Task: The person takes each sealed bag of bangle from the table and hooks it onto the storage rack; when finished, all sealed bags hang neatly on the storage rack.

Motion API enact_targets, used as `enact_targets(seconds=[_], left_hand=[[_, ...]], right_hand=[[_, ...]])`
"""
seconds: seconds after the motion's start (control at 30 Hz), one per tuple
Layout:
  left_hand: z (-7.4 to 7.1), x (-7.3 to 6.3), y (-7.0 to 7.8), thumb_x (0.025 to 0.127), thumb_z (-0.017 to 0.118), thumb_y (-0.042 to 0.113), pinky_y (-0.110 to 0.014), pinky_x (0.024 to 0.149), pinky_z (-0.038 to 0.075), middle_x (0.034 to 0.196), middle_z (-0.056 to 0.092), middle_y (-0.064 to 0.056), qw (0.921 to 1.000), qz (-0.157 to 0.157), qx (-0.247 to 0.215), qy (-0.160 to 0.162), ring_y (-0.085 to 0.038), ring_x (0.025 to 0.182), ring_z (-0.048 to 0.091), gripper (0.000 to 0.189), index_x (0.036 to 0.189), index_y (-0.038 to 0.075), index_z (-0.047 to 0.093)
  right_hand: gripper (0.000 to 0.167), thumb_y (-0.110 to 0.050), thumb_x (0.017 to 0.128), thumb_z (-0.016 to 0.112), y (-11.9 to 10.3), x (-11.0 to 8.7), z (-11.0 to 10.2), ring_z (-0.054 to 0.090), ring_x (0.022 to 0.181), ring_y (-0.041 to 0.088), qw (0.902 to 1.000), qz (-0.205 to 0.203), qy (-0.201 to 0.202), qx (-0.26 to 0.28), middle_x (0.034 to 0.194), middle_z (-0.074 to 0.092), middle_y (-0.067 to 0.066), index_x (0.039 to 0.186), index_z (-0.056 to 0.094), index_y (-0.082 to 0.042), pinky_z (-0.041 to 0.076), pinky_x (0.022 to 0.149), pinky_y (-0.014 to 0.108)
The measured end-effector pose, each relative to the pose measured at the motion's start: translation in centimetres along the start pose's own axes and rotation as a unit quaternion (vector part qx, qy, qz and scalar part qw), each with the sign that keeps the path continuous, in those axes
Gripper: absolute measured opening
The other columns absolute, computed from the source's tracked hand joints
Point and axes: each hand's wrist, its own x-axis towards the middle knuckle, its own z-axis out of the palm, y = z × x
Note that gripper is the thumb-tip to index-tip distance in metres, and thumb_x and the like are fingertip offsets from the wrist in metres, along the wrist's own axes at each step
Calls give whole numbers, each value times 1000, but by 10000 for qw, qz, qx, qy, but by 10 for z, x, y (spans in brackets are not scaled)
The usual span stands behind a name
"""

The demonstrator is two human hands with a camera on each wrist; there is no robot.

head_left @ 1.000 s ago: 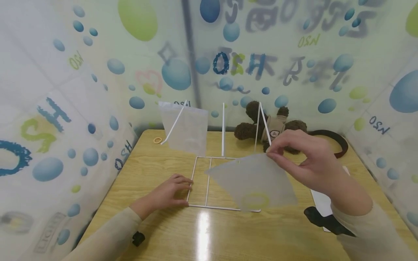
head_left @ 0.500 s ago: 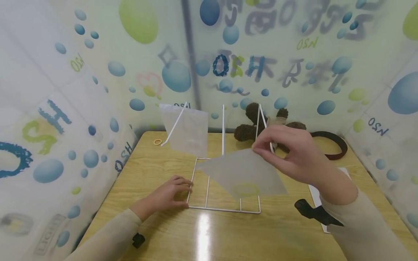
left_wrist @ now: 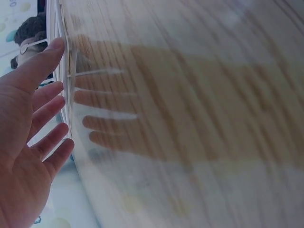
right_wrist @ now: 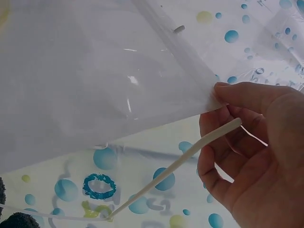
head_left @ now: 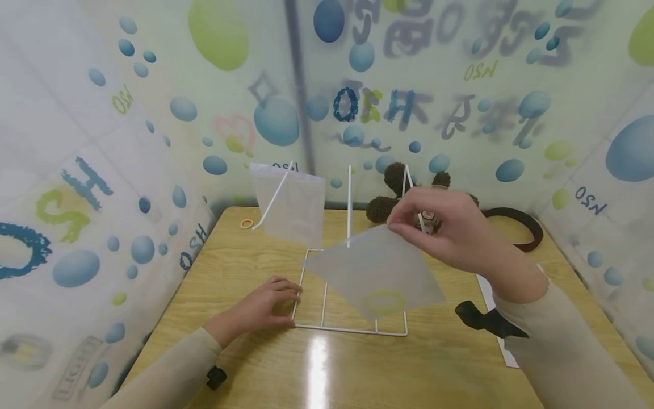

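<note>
My right hand (head_left: 447, 230) pinches the upper corner of a frosted plastic bag (head_left: 368, 267) between thumb and fingers. The bag slants downward, with a yellow ring (head_left: 383, 303) showing through near its lower edge. At its top edge, the bag meets the front end of the middle prong (head_left: 349, 204) of a white wire rack (head_left: 352, 329). In the right wrist view, a prong tip (right_wrist: 179, 29) pokes out by the bag's top strip. My left hand (head_left: 260, 304) rests at the rack's left side bar, its fingers loosely extended. Another frosted bag (head_left: 293, 207) hangs from the left prong.
A small wooden ring (head_left: 246, 224) lies at the table's back left. Behind the rack's right prong sits a brown plush toy (head_left: 383, 209), with a dark brown band (head_left: 531, 227) beside it. A white sheet (head_left: 506, 355) lies partly under my right forearm.
My right hand has moved left and slightly up with the bag, bringing its top edge to the middle prong. The left hand stays at the rack.
</note>
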Motion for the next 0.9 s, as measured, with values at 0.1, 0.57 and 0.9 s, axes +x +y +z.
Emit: enact_targets(seconds=[0.1,0.57,0.9], left_hand=[[1,0,-1,81,87,41,-49,108,48,139,65,-6,10000,-8,15,-3,-29,127,54,48,118,13,74],[0,0,1,80,88,38,-51,107,49,136,66,-8,10000,12,-11,24,-31,125,55,46,116,11,75],[0,1,-1,81,87,37,-51,107,48,136,66,-8,10000,46,-7,48,-33,126,55,45,116,11,75]], right_hand=[[24,1,84,81,7,2,0,56,74,-1,9997,173,-143,-71,84,68,-13,95,75,-19,44,59,15],[8,-10,95,75,47,11,3,63,78,1,9939,894,-580,-268,86,72,-10,98,74,-17,51,65,25],[5,-12,97,72,73,19,7,64,79,9,9885,1334,-622,-340,86,72,-5,98,74,-15,52,69,27]])
